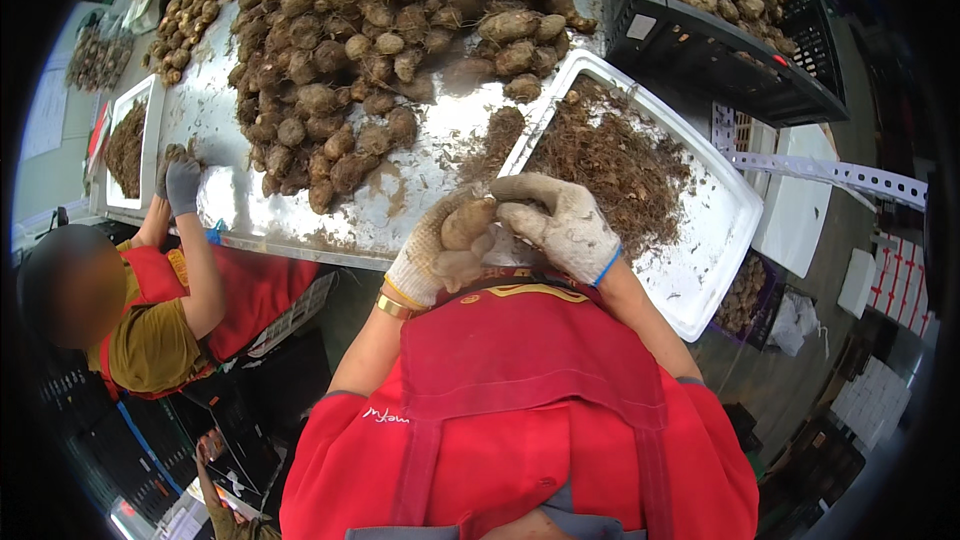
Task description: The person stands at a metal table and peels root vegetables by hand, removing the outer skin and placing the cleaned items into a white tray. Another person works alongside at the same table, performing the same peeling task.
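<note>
My left hand [429, 251], in a whitish knit glove, grips a partly cleaned taro corm [468, 223] just above the table's front edge. My right hand [564, 223], gloved alike with a blue cuff, has its fingers curled at the corm's right side. Whether those fingers hold anything is hidden. Beneath and to the right of it lies a white foam tray [694, 292] holding a heap of brown root fibres [611, 154]. Beyond my hands, a large pile of hairy taro corms [322, 101] covers much of the metal table [364, 229].
A black plastic crate [720, 52] full of taro stands at the back right. A perforated metal bar [840, 169] juts out beside the tray. At left, a co-worker in a red apron [259, 292] works with gloved hands near another fibre-filled foam tray [154, 120].
</note>
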Tool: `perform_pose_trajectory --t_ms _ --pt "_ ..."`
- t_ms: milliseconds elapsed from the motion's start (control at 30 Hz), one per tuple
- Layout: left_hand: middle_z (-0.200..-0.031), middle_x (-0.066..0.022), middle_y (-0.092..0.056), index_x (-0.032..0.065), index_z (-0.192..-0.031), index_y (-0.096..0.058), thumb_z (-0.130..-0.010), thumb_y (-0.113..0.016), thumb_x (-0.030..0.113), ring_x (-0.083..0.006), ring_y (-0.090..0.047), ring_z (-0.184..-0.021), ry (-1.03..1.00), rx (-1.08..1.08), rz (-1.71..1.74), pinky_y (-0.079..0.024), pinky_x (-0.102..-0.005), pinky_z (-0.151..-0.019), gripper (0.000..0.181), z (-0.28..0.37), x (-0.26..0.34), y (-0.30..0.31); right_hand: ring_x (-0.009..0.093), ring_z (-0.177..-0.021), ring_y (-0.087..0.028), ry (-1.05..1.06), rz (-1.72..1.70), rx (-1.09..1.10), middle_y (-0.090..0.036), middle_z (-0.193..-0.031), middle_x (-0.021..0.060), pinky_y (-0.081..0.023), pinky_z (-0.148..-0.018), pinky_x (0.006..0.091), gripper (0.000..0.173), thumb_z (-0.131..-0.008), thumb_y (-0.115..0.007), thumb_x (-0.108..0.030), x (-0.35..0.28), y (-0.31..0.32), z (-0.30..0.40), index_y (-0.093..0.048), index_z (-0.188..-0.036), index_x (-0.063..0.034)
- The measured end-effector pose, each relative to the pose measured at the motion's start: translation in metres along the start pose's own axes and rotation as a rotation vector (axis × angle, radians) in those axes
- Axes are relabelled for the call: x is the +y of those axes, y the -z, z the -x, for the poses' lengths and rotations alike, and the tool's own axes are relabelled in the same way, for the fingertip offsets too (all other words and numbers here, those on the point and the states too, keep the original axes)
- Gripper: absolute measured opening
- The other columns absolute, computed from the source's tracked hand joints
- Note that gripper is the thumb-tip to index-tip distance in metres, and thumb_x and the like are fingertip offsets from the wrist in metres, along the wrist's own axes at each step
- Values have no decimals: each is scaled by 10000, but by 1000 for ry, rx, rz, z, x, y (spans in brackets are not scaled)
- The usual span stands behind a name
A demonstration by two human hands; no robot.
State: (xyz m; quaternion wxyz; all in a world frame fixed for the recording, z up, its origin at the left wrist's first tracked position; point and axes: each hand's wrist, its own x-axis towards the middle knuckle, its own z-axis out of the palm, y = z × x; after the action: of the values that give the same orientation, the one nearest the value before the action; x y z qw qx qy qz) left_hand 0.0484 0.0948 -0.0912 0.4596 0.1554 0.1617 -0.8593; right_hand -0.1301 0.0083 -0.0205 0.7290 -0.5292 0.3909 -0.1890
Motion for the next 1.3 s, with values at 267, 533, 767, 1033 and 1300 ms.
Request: perform_pose_trajectory --t_ms 267,533,767,1033,1300 --pt "-709 -162 -575 27 -1089 -570 -960 -401 409 -123 -343 -294 -23 278 -297 -268 -221 -259 437 -2 2 -12 140 -886 -615 -36 201 52 -662 -976 96 -514 -800 266 255 -858 -593 -71 5 -4 -3 -614 -1090 32" --pt "-724 -209 -575 79 -1170 -540 -975 -315 393 -137 -383 -303 81 -10 69 -350 -252 -317 432 -3 1 -11 146 -905 -617 -17 158 50 -665 -997 98 -517 -796 271 273 -860 -617 -117 11 4 -5 -623 -1103 8" --pt "-706 -202 -576 43 -1120 -542 -967 -376 393 -149 -378 -299 -157 393 -186 -320 -233 -292 417 -11 -5 -19 143 -848 -621 -133 127 -23 -661 -962 107 -520 -764 264 324 -821 -632 -67 4 1 -9 -597 -1123 47" --pt "-696 -214 -570 26 -1069 -546 -962 -391 399 -162 -354 -282 45 156 -30 -308 -224 -267 418 -3 -2 -12 140 -873 -612 -65 99 49 -670 -979 99 -504 -808 271 285 -824 -610 -76 23 4 -6 -627 -1093 14" --pt "-671 -197 -569 49 -1020 -571 -967 -361 410 -160 -354 -279 60 199 25 -310 -232 -266 421 -5 -2 -11 161 -876 -623 28 229 -28 -667 -974 147 -503 -814 289 337 -821 -647 -155 18 5 -8 -619 -1115 9"
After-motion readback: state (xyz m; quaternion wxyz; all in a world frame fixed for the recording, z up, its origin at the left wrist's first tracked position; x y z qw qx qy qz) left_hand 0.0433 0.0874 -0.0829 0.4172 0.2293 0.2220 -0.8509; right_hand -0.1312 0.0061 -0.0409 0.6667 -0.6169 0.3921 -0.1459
